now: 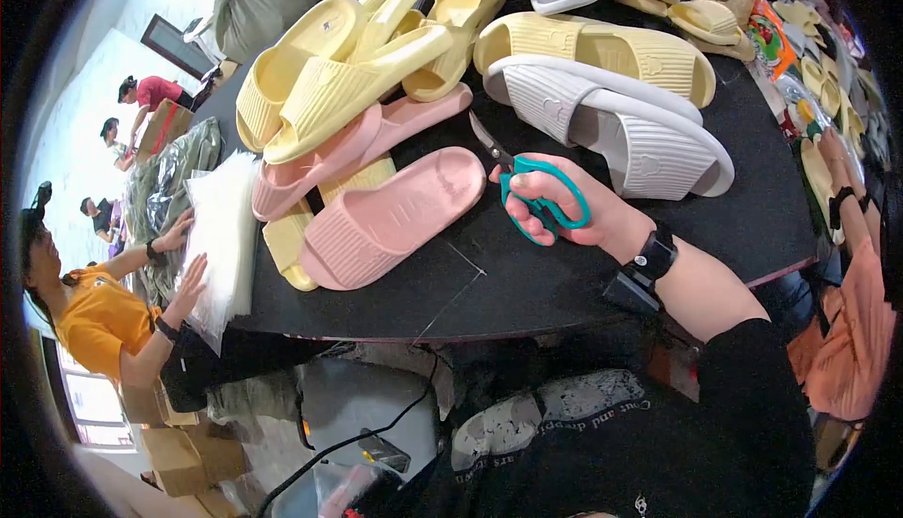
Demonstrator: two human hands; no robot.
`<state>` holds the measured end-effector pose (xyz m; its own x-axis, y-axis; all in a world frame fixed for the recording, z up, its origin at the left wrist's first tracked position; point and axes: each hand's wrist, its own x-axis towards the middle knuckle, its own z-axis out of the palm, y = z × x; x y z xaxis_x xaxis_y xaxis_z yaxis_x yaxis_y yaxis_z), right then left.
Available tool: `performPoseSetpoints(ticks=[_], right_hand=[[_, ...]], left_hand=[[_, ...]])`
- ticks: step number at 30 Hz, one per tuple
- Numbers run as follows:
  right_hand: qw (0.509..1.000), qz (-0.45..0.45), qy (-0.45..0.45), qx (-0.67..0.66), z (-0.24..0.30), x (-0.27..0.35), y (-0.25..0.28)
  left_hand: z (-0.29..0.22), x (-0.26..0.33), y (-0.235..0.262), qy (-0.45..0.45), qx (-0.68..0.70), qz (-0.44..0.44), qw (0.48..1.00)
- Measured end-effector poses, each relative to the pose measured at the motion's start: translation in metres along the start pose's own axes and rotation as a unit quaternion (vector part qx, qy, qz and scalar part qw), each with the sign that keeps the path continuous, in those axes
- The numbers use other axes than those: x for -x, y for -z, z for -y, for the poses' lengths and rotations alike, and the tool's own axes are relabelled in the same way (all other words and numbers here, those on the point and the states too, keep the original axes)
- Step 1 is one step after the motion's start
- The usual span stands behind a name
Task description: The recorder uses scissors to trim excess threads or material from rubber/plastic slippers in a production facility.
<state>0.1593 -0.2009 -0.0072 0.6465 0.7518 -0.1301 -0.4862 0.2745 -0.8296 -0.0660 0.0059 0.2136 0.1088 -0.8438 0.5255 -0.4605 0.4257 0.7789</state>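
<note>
My right hand is closed round the teal handles of a pair of scissors, over the dark table. The blades point up and left, and look slightly parted. Just left of them, a pink slipper lies sole down at the front of the table. More pink slippers and yellow slippers are heaped behind it. To the right of my hand, grey slippers lean on a yellow slipper. A bit of bare forearm shows at the lower left edge, but my left hand is out of view.
At the left, a person in an orange top rests both hands on a stack of clear plastic bags. Another person in a salmon top is at the right. A grey stool with a black cable stands below the table; cardboard boxes are lower left.
</note>
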Motion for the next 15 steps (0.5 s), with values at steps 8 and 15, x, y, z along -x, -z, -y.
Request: performPoseSetpoints(ticks=[8,15], right_hand=[[1.0,-0.006,0.003,0.005,0.0018,0.0004,-0.0004],[1.0,-0.01,-0.004,0.009,-0.0003,-0.0022,0.0002]], left_hand=[[-0.0015,0.0024,-0.0008,-0.019,-0.013,-0.022,0.999],[0.0042,0.0049,0.0005,-0.044,-0.004,-0.044,0.998]])
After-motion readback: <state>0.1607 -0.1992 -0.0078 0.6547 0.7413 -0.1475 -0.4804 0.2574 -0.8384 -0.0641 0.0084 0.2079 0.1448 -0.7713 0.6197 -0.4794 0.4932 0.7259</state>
